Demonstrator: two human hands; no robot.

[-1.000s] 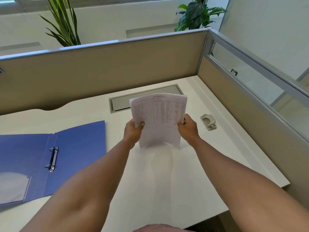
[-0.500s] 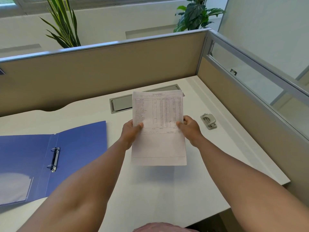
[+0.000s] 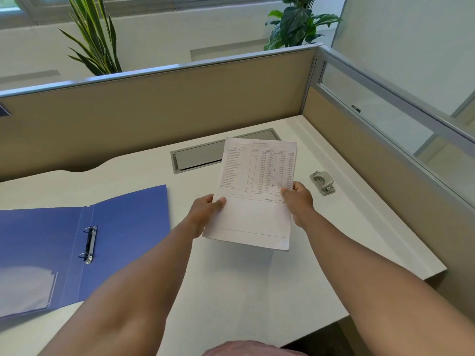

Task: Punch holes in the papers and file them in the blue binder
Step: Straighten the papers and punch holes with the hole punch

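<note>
- The papers (image 3: 253,199) are up off the desk (image 3: 257,291), left hand (image 3: 205,214) and right hand (image 3: 298,201) each pinching a side edge.
- No holes show yet; the punch (image 3: 322,182) sits untouched, just right of them.
- The binder (image 3: 84,242) lies open at left, rings (image 3: 88,244) bare, so punching and filing both look still to do.

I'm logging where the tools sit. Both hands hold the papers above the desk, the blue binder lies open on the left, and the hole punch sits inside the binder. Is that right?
Not quite. The hole punch sits on the bare desk to the right of the papers, not inside the blue binder, as the head view shows. The rest holds: left hand and right hand hold the papers, and the binder lies open on the left.
</note>
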